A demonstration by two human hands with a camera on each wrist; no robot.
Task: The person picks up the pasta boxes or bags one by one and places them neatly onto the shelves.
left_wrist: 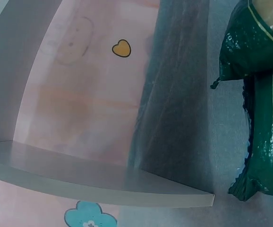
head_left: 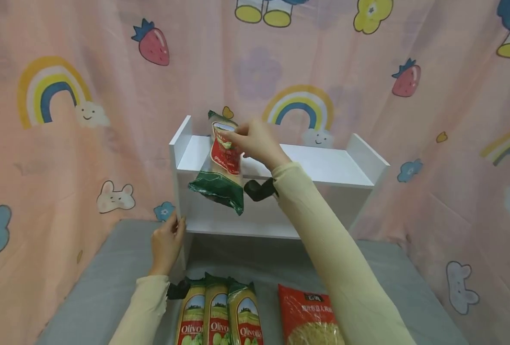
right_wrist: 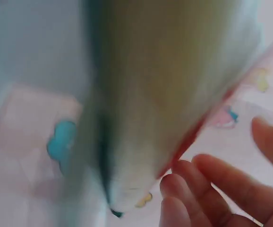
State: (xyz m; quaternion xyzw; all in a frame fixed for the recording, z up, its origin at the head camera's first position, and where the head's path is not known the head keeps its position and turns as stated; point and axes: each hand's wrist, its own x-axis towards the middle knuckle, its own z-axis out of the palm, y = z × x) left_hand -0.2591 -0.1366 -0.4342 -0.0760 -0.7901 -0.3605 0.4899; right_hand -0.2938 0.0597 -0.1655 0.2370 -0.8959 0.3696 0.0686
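Note:
My right hand (head_left: 257,143) holds a spaghetti bag (head_left: 226,160) by its upper part, in front of the top board of a white shelf (head_left: 315,165). The bag has a red label and green ends, and it leans with its lower end toward me. In the right wrist view the bag (right_wrist: 165,94) is a close blur, with fingertips (right_wrist: 174,189) at its red edge. My left hand (head_left: 167,242) grips the front edge of the shelf's left side panel. That panel shows in the left wrist view, but the hand itself does not.
Three green-ended Olivoilà pasta bags (head_left: 218,314) lie side by side on the grey cloth (head_left: 121,268) before the shelf. To their right is a red pasta bag (head_left: 307,311), partly covered by my right sleeve. A pink patterned curtain (head_left: 117,110) hangs behind.

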